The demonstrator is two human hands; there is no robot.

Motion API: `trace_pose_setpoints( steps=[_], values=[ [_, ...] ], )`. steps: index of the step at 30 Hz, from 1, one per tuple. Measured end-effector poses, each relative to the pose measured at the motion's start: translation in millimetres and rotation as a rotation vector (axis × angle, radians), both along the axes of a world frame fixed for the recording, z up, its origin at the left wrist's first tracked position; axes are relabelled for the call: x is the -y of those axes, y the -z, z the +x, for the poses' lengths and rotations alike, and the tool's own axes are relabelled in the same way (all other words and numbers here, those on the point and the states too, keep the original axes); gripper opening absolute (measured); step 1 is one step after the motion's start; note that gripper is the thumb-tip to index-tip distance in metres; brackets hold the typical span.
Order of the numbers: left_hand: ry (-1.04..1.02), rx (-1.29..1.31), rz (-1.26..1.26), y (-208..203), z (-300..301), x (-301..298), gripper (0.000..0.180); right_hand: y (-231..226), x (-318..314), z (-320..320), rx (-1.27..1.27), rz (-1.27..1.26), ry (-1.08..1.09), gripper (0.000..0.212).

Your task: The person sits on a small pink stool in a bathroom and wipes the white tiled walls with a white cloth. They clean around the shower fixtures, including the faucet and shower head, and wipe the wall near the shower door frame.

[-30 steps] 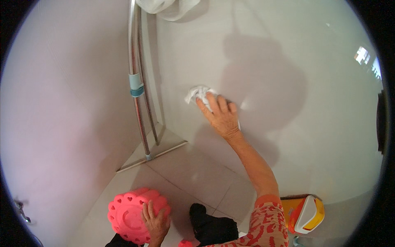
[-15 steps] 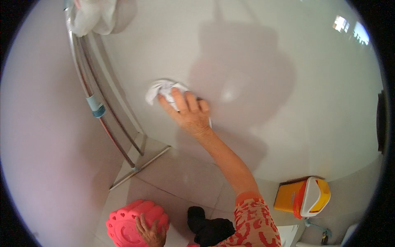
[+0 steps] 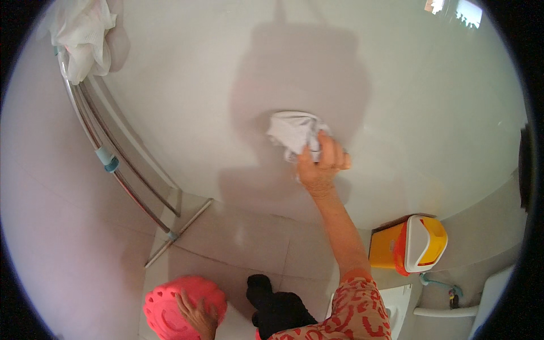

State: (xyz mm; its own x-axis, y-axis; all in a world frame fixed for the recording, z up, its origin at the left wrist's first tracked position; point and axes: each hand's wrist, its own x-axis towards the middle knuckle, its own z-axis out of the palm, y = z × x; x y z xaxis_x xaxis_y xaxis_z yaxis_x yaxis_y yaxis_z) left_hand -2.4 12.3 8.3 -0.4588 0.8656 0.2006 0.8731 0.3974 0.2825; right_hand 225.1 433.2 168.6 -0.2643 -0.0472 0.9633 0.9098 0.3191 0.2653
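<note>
A crumpled white cloth (image 3: 293, 131) lies against the pale, glossy wall (image 3: 419, 141). My right hand (image 3: 324, 167) grips its lower right part, the fingers curled and the arm stretched forward. At the lower left, my left hand (image 3: 196, 315) rests on a pink plastic stool (image 3: 170, 309) with a scalloped rim and small cut-outs. Its fingers are spread over the stool's top, closing on nothing.
A metal rack (image 3: 133, 195) with a T-shaped foot leans in the left corner, a white plastic bag (image 3: 85, 37) hanging at its top. To the right stands an orange bin (image 3: 391, 245) with a white and yellow lid. Below are tiled floor (image 3: 249, 238) and my dark-clad feet (image 3: 280, 311).
My right hand has swept the cloth to the right along the wall. The left hand stays on the stool. The whole view has shifted slightly.
</note>
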Motion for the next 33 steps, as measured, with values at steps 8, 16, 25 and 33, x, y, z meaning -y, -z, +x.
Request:
trace_pose_setpoints(
  steps=[8, 16, 25, 33],
  values=[
    [-0.041, 0.073, -0.062, -7.8, -0.6, -0.6, 0.028, -0.6, 20.4, 112.4, -0.175, -0.197, 0.102, 0.032],
    [-0.053, 0.023, -0.05, -4.3, -1.2, -4.8, 0.026, 36.3, 4.9, 38.6, 0.005, -0.069, -0.039, 0.034],
    [-0.089, 0.051, -0.078, -8.5, -0.5, -7.3, 0.028, 101.8, 11.5, -36.7, 0.377, -0.258, -0.004, 0.042],
    [-0.09, 0.07, -0.088, -9.7, 0.4, -5.4, 0.031, 157.9, 14.8, -54.5, 0.798, -0.357, -0.057, 0.05]
  ],
)
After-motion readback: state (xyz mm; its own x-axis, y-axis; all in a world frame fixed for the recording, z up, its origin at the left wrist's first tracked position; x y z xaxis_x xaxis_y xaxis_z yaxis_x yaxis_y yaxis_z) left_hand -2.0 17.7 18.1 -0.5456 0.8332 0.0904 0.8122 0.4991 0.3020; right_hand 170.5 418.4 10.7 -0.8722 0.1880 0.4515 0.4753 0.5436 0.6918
